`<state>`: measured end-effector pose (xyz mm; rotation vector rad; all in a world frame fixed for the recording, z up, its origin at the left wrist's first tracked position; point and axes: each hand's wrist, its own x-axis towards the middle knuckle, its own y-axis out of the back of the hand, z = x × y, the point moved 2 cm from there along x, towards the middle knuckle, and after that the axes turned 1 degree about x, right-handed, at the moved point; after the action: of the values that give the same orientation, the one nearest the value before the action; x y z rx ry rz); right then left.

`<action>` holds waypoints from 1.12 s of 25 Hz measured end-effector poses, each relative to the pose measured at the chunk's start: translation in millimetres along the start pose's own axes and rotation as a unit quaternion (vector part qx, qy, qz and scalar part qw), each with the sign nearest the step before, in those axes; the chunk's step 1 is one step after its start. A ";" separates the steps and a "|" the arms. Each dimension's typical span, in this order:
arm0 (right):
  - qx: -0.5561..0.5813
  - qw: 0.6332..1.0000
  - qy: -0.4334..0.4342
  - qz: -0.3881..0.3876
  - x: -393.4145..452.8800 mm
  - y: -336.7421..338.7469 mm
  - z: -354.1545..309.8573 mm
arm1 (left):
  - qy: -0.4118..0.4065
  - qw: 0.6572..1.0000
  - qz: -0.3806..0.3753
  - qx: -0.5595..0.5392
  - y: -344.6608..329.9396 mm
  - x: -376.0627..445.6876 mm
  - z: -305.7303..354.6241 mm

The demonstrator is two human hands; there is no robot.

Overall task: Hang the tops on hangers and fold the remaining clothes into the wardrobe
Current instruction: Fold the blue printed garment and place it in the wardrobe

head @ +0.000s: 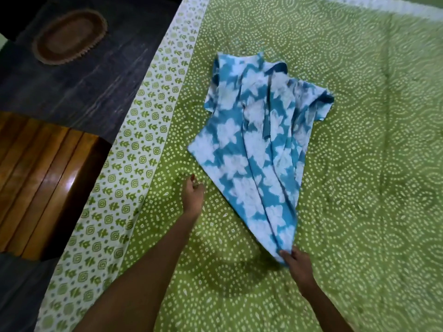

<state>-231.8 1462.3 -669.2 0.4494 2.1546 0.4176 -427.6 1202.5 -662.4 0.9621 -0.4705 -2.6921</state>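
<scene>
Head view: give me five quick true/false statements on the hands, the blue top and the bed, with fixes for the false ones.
1. The right hand pinches the near end of the blue-and-white top. True.
2. The left hand also grips the top. False: it rests apart from the top, on the green bedspread, holding nothing.
3. The top lies on the green bedspread. True.
4. The top hangs on a hanger. False: no hanger is in view; it lies bunched on the bed.
5. An oval brown mat lies on the bed. False: it lies on the dark floor beside the bed.
</scene>
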 end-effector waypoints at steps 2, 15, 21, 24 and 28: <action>0.021 0.998 -0.034 0.056 -9.6 36.2 22.5 | -0.070 0.992 -0.016 0.100 -5.6 2.3 2.5; 0.128 0.988 -0.044 0.069 -21.1 22.8 41.6 | -0.128 0.950 -0.073 0.274 -14.2 31.2 8.5; 0.242 0.951 0.011 0.195 -47.4 84.5 -28.3 | -0.159 0.958 -0.025 0.236 34.8 -38.0 30.7; 0.376 0.908 0.017 0.186 -55.9 141.3 -63.1 | -0.171 0.973 -0.030 0.148 74.3 -78.3 80.2; 0.498 0.854 0.078 0.125 -99.2 214.6 -109.5 | -0.229 0.970 -0.046 0.068 114.0 -154.5 160.1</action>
<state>-230.2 1590.7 -442.5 1.3094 2.3420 -0.6145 -401.3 1183.7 -414.4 0.3869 -0.7193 -2.9989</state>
